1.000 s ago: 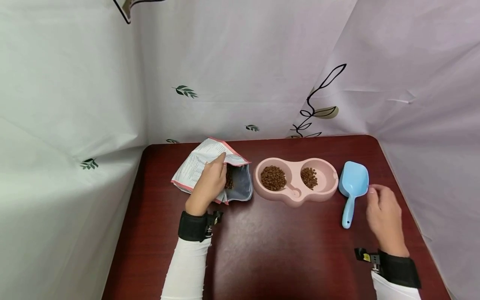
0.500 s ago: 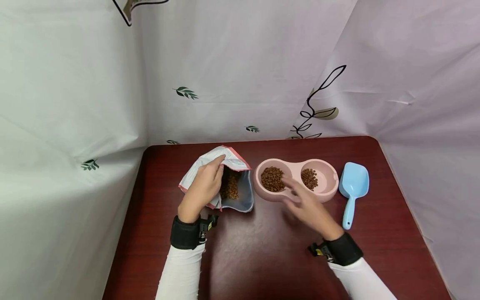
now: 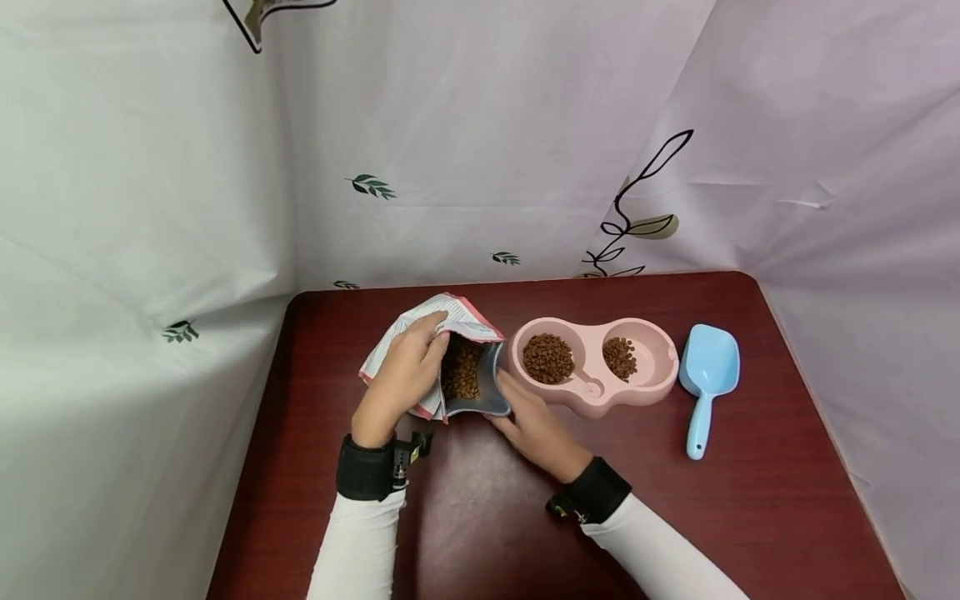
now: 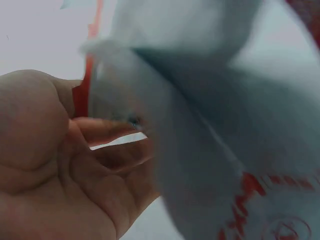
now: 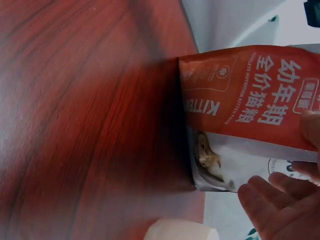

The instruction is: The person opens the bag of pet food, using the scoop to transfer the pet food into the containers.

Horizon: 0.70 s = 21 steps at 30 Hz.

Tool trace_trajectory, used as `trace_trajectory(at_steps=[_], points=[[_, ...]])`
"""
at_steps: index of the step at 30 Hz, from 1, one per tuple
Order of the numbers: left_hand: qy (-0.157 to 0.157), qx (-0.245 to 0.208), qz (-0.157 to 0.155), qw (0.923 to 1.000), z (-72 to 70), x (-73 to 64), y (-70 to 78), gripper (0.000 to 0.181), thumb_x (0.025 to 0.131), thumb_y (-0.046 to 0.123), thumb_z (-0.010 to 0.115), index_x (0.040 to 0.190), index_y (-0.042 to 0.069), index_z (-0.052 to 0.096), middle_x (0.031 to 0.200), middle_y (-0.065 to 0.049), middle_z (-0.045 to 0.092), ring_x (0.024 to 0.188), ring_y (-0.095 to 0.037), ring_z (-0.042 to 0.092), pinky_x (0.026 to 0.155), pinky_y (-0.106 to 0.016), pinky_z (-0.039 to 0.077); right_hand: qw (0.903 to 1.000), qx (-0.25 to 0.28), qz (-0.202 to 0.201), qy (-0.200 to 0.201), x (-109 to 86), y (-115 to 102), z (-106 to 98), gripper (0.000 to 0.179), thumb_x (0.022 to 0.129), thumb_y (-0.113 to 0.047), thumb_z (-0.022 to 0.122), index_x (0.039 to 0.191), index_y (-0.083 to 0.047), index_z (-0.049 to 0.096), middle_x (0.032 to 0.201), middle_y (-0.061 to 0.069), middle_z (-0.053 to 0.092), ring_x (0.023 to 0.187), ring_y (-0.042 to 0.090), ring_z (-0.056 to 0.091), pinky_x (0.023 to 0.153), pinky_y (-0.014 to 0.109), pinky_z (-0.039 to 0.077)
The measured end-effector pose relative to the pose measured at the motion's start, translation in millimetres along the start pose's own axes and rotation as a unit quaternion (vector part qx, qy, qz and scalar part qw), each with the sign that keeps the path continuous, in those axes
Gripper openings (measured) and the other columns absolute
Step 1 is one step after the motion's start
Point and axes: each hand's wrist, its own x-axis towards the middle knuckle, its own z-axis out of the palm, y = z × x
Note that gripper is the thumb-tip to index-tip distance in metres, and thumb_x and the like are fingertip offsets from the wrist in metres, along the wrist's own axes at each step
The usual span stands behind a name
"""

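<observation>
A kitten food bag (image 3: 418, 327) lies tilted at the table's back left, its mouth gaping to the right with brown kibble (image 3: 461, 372) inside. My left hand (image 3: 401, 371) grips the bag's upper lip. Close up in the left wrist view, the left hand (image 4: 75, 165) has its fingers partly hidden behind the blurred bag (image 4: 210, 130). At the mouth's lower right edge, my right hand (image 3: 542, 427) holds the bag's rim. The right wrist view has the orange bag front (image 5: 240, 90) with the right hand's thumb and fingers (image 5: 262, 202) against it.
Beside the bag stands a pink double bowl (image 3: 592, 392), kibble in both hollows, fuller on the left. A light blue scoop (image 3: 708, 362) lies to its right. The dark red table (image 3: 480, 517) is backed by white cloth walls (image 3: 487, 150).
My right hand has come left from beside the scoop, past the bowl, to the bag's rim. The bag has tilted, its mouth opening wider and showing more kibble.
</observation>
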Motion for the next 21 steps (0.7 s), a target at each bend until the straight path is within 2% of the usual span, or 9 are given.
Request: trace_trajectory(at_steps=[5, 8, 11, 12, 14, 16, 19, 21], points=[[-0.001, -0.042, 0.019, 0.9989, 6.9, -21.3, -19.8, 0.069, 0.099, 0.043, 0.050, 0.155, 0.011, 0.026, 0.158, -0.015, 0.029, 0.140, -0.029, 0.033, 0.108, -0.053, 0.038, 0.9993, 0.016, 0.004, 0.032, 1.1, 7, 3, 0.050, 0.092, -0.011, 0.066, 0.137, 0.004, 0.052, 0.139, 0.023, 0.055, 0.129, 0.031, 0.049, 0.099, 0.048, 0.048], [0.008, -0.045, 0.049, 0.9978, 17.8, -41.6, -35.4, 0.078, 0.094, 0.031, 0.060, 0.157, 0.012, 0.018, 0.160, -0.013, 0.026, 0.142, -0.027, 0.030, 0.109, -0.053, 0.036, 0.9987, 0.026, 0.010, 0.044, 0.9, 9, 5, 0.043, 0.091, -0.007, 0.066, 0.131, 0.004, 0.058, 0.131, 0.023, 0.061, 0.123, 0.030, 0.055, 0.096, 0.047, 0.050], [0.021, -0.006, 0.088, 0.9959, 29.1, -58.9, -43.9, 0.093, 0.078, 0.015, 0.063, 0.157, 0.009, 0.015, 0.160, -0.015, 0.024, 0.144, -0.028, 0.024, 0.111, -0.058, 0.029, 0.9981, 0.023, 0.016, 0.055, 1.7, 8, 6, 0.040, 0.091, -0.006, 0.066, 0.129, 0.003, 0.061, 0.125, 0.021, 0.065, 0.118, 0.028, 0.058, 0.093, 0.046, 0.052], [0.024, 0.011, 0.097, 0.9949, 32.3, -63.4, -44.3, 0.099, 0.071, 0.013, 0.063, 0.157, 0.008, 0.014, 0.161, -0.015, 0.023, 0.145, -0.029, 0.022, 0.111, -0.060, 0.027, 0.9979, 0.021, 0.016, 0.060, 2.5, 7, 6, 0.039, 0.090, -0.006, 0.067, 0.128, 0.002, 0.062, 0.124, 0.021, 0.066, 0.117, 0.028, 0.059, 0.092, 0.046, 0.053], [0.027, 0.049, 0.108, 0.9926, 37.8, -69.8, -43.4, 0.105, 0.065, 0.017, 0.064, 0.157, 0.007, 0.014, 0.162, -0.016, 0.020, 0.146, -0.033, 0.018, 0.110, -0.064, 0.025, 0.9974, 0.019, 0.020, 0.066, 3.9, 6, 6, 0.037, 0.090, -0.006, 0.067, 0.126, 0.000, 0.064, 0.121, 0.018, 0.068, 0.114, 0.026, 0.061, 0.089, 0.045, 0.054], [0.030, 0.089, 0.108, 0.9897, 43.1, -73.8, -41.8, 0.108, 0.062, 0.022, 0.066, 0.156, 0.006, 0.015, 0.162, -0.016, 0.020, 0.145, -0.037, 0.017, 0.109, -0.067, 0.024, 0.9970, 0.019, 0.028, 0.070, 4.4, 6, 7, 0.036, 0.090, -0.007, 0.067, 0.126, -0.001, 0.065, 0.120, 0.017, 0.069, 0.112, 0.024, 0.063, 0.087, 0.044, 0.055], [0.040, 0.143, 0.105, 0.9834, 50.3, -77.0, -41.7, 0.105, 0.066, 0.028, 0.069, 0.155, 0.005, 0.020, 0.161, -0.016, 0.021, 0.144, -0.042, 0.017, 0.106, -0.070, 0.025, 0.9968, 0.026, 0.037, 0.066, 4.8, 4, 7, 0.034, 0.091, -0.008, 0.067, 0.124, -0.002, 0.066, 0.118, 0.015, 0.070, 0.109, 0.022, 0.064, 0.083, 0.043, 0.057], [0.059, 0.160, 0.108, 0.9793, 53.3, -77.7, -43.0, 0.098, 0.069, 0.027, 0.071, 0.153, 0.001, 0.026, 0.160, -0.017, 0.025, 0.143, -0.043, 0.019, 0.105, -0.071, 0.026, 0.9969, 0.029, 0.035, 0.063, 5.4, 2, 8, 0.033, 0.091, -0.010, 0.066, 0.124, -0.003, 0.067, 0.118, 0.015, 0.070, 0.108, 0.021, 0.064, 0.082, 0.041, 0.057]])
